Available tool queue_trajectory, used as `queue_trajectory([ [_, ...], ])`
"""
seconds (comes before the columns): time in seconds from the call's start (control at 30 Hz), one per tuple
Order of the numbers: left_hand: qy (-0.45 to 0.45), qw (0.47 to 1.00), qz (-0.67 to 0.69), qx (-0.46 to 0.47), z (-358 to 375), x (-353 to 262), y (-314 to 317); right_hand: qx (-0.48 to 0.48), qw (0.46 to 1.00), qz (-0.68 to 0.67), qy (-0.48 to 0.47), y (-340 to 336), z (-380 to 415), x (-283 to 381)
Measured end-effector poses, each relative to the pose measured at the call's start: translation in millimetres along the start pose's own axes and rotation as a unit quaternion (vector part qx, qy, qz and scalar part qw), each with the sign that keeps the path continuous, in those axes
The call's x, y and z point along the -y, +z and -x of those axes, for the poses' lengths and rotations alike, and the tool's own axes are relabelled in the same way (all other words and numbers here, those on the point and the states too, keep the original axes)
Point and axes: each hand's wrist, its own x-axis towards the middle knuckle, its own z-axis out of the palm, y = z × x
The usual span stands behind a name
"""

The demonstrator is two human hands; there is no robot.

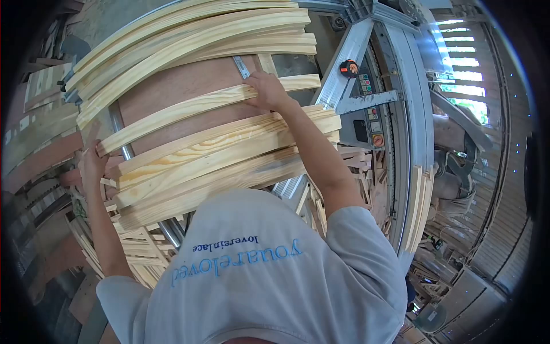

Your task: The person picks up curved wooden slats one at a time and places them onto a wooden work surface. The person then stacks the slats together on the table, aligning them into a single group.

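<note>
A single pale wooden strip (195, 104) lies crosswise over a reddish board, between two groups of similar strips. My right hand (267, 92) is closed over it toward its right end, fingers on the far side. At the strip's left end, my left hand (93, 163) grips the tip with its fingers. A short metal piece like a ruler (241, 67) lies just beyond my right fingers. Closer to my body is a stack of strips (229, 163); several more strips (200, 43) lie on the far side.
On the right, a metal machine frame (352, 57) carries an orange and black tape measure (349, 69) and a control panel (366, 109) with buttons. Metal rails (127, 152) run beneath the strips. Offcuts (366, 178) are piled below, and long strips (421, 200) lean farther right.
</note>
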Motion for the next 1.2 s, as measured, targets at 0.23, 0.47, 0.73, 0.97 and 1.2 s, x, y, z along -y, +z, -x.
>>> queue_trajectory([
  [0.23,-0.015,0.988,-0.127,0.085,4,-62,-53,0.040,0.999,-0.001,0.019,7,4,-15],
  [0.47,0.048,0.990,0.131,0.012,14,-136,-24,0.015,0.997,-0.069,-0.016,-40,-15,11],
  [0.73,0.277,0.961,0.021,0.015,-41,-217,102,-0.024,0.997,-0.066,0.017,-116,-3,-3],
  [0.97,0.162,0.986,0.033,0.000,86,-83,-60,-0.028,0.996,-0.081,0.012,-117,0,30],
  [1.2,-0.257,0.962,-0.077,-0.058,402,102,-64,-0.039,0.980,-0.190,0.039,-96,-30,100],
])
